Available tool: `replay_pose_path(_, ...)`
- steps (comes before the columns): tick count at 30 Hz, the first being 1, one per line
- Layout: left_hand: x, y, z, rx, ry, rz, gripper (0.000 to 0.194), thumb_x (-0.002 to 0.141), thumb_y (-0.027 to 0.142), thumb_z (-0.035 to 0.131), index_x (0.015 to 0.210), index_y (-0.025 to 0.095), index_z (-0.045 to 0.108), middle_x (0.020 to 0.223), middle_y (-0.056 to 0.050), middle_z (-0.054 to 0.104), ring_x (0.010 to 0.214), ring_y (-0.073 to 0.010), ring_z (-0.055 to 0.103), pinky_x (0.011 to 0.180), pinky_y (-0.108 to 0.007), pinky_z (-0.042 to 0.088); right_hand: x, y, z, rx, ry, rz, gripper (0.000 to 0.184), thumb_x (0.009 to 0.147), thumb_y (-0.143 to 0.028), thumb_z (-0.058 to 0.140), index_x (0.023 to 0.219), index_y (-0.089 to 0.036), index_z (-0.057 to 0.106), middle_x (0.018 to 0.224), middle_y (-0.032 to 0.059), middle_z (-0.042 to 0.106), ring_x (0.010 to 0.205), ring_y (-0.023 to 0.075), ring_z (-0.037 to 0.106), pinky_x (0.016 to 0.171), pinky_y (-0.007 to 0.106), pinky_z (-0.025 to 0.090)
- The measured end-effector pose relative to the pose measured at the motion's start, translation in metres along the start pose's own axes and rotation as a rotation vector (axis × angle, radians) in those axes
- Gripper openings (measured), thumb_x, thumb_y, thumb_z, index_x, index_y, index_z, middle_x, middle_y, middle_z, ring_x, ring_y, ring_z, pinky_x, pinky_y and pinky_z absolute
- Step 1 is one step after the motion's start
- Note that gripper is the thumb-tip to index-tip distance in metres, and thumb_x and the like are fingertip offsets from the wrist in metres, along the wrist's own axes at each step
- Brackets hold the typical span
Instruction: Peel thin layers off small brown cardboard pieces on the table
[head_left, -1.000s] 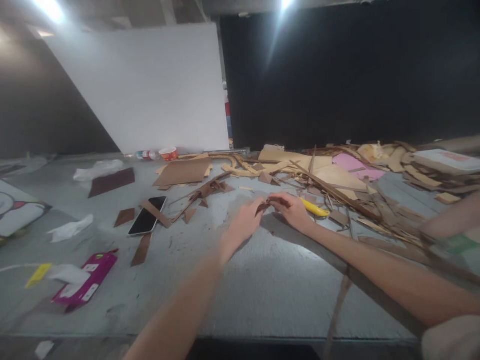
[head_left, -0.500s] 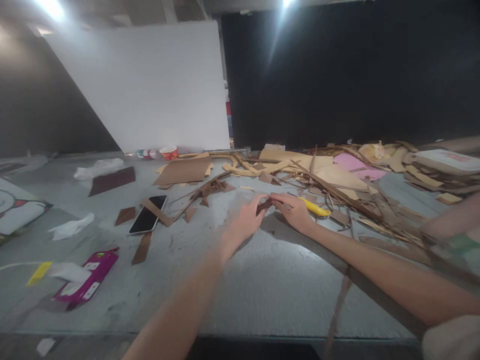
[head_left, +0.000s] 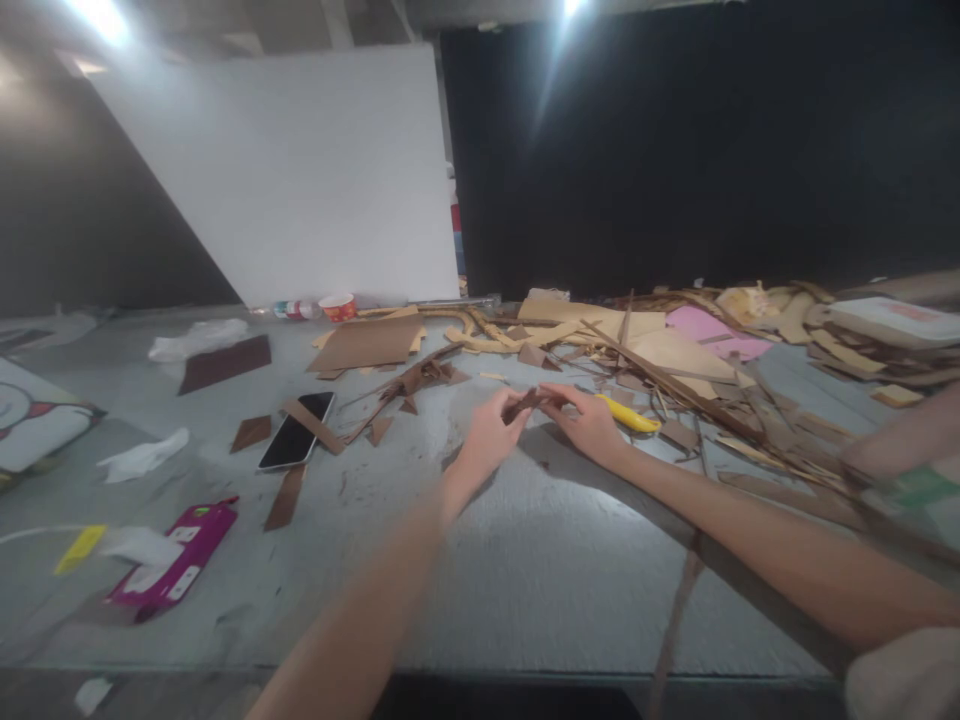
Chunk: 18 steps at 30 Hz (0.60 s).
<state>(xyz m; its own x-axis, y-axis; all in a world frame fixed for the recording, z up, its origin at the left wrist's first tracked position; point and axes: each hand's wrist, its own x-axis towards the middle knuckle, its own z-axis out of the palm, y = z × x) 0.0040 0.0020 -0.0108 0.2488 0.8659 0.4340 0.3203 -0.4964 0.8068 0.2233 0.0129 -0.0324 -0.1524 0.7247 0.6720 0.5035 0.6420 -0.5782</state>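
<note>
A worker's two bare hands meet over a gray counter (head_left: 510, 590), a small brown scrap (head_left: 523, 403) between them. The left hand (head_left: 487, 435) is nearly closed, thumb and fingers pinching the scrap; the right hand (head_left: 589, 425) is half curled, its fingertips at the scrap's other end, though whether they grip or merely touch it cannot be told. A yellow tool (head_left: 631, 414) lies against the right hand's outer side, partly hidden by it. Beyond, a tangle of offcuts (head_left: 675, 375) and a pink sheet (head_left: 709, 333) crowd the space ahead and to the right of the hands. Left of them lie crumpled brown shavings (head_left: 420, 378) and a phone (head_left: 289, 442) crossed by a brown strip (head_left: 313, 425); nearer the worker, farther left, sits a purple packet (head_left: 187, 555). A red cup (head_left: 337, 307) stands well past the left hand.
</note>
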Motion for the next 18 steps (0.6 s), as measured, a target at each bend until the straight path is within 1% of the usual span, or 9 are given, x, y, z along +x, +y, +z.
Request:
replay_pose_path(2,0.0009,-0.0047,0.0019,-0.039,0.006,0.004,0.014,0.101,0.028,0.070,0.113,0.021,0.070,0.115,-0.009,0.082,0.106,-0.0250,0.079,0.097,-0.040,0.060,0.0004,-0.0008,-0.0005,0.013,-0.008,0.009,0.027,0.103,-0.044,0.071,0.120,-0.026,0.083,0.103,0.0058,0.086,0.084,0.0250,0.081,0.081,0.039,0.066)
replay_pose_path(4,0.0013,-0.0087,0.0035,-0.058,0.004,0.004,0.014,0.100,0.029,0.071,0.112,0.021,0.070,0.113,-0.009,0.082,0.105,-0.0252,0.079,0.097,-0.040,0.061,0.0002,-0.0019,-0.0010,0.033,-0.014,0.017,0.025,0.104,-0.044,0.071,0.114,-0.026,0.085,0.097,0.0052,0.086,0.082,0.0249,0.081,0.079,0.037,0.066)
replay_pose_path(7,0.0009,-0.0115,0.0049,-0.065,0.008,-0.005,0.017,0.100,0.034,0.074,0.111,0.021,0.071,0.113,-0.009,0.082,0.105,-0.0260,0.079,0.098,-0.042,0.062,-0.0004,-0.0032,-0.0014,0.052,-0.019,0.028,0.024,0.104,-0.043,0.071,0.111,-0.026,0.086,0.092,0.0043,0.086,0.081,0.0247,0.082,0.078,0.036,0.066)
replay_pose_path(10,0.0002,-0.0099,0.0043,-0.093,0.007,-0.016,0.020,0.100,0.037,0.075,0.111,0.021,0.071,0.114,-0.011,0.082,0.107,-0.0270,0.080,0.099,-0.044,0.062,-0.0009,-0.0030,-0.0015,0.042,-0.016,0.016,0.023,0.104,-0.042,0.071,0.108,-0.027,0.087,0.095,0.0048,0.087,0.083,0.0252,0.083,0.079,0.036,0.066)
replay_pose_path(14,-0.0003,-0.0069,0.0025,-0.118,-0.007,-0.026,0.021,0.100,0.038,0.075,0.110,0.020,0.071,0.116,-0.013,0.082,0.110,-0.0288,0.080,0.099,-0.044,0.063,-0.0010,-0.0021,-0.0030,0.036,-0.033,-0.021,0.024,0.105,-0.042,0.069,0.107,-0.027,0.087,0.100,0.0055,0.087,0.083,0.0249,0.083,0.076,0.036,0.066)
replay_pose_path(18,-0.0001,-0.0092,0.0034,-0.118,-0.003,-0.035,0.024,0.098,0.041,0.077,0.110,0.020,0.071,0.113,-0.012,0.083,0.106,-0.0285,0.080,0.098,-0.044,0.063,-0.0006,-0.0019,-0.0045,0.027,-0.052,-0.075,0.025,0.107,-0.042,0.067,0.106,-0.027,0.086,0.094,0.0050,0.086,0.081,0.0240,0.081,0.077,0.036,0.066)
